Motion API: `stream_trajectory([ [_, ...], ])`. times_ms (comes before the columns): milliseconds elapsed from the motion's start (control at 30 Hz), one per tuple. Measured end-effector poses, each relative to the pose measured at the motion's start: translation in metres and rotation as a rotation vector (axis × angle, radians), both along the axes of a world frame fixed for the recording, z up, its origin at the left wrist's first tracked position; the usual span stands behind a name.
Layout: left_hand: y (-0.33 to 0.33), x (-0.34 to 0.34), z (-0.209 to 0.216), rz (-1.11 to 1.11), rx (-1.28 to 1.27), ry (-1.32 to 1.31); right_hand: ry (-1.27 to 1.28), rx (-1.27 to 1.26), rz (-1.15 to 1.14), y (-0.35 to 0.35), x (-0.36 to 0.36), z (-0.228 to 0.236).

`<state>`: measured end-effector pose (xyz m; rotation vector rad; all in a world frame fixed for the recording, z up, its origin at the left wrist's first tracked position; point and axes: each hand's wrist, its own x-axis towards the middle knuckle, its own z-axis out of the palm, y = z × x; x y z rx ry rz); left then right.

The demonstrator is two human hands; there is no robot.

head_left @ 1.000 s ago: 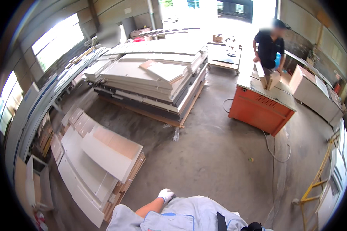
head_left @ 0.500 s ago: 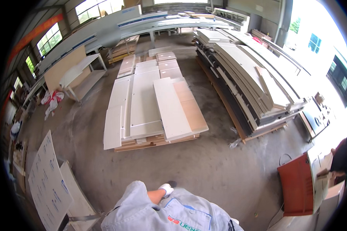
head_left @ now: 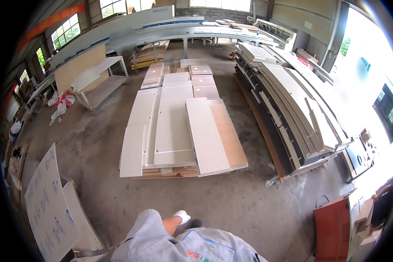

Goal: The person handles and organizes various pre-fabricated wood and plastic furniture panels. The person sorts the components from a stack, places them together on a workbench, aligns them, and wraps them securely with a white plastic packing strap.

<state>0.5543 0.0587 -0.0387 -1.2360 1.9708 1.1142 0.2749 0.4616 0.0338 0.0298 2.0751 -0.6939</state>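
Observation:
My left hand (head_left: 182, 217), in a white glove, hangs low in front of my grey jacket (head_left: 201, 244). Its fingers are too small and bunched to read, and no object shows in it. A dark shoe tip (head_left: 196, 223) peeks out beside the glove. Out of sight is my right hand. Nearest ahead of me lies a low stack of white and pale-pink panels (head_left: 174, 131). On its near right part, a white panel (head_left: 206, 135) rests at a slight angle over a pinkish one (head_left: 228, 135). The glove is apart from the whole stack.
A taller pile of long boards (head_left: 292, 100) stands on the right. White sheets (head_left: 50, 205) lean at the near left, with a white trolley table (head_left: 100, 78) beyond. A red cabinet (head_left: 332, 229) and another person's arm (head_left: 382, 191) are at near right. Long machinery (head_left: 183, 31) spans the back.
The panel stacks sit lower and farther right in the picture as my view shifts. My left hand has swung a little leftward, and the other person's arm shows more.

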Motion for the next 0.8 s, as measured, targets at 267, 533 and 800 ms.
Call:
stream_trajectory([
  [267, -0.051, -0.023, 0.004, -0.023, -0.047, 0.075, -0.016, 0.053, -0.03, -0.005, 0.018, 0.0],
  [533, -0.021, -0.023, -0.012, -0.07, -0.02, 0.129, -0.018, 0.071, -0.038, -0.003, 0.025, -0.003],
  [800, 0.002, -0.01, -0.014, -0.108, 0.036, 0.034, -0.031, 0.087, -0.029, 0.023, 0.035, -0.026],
])
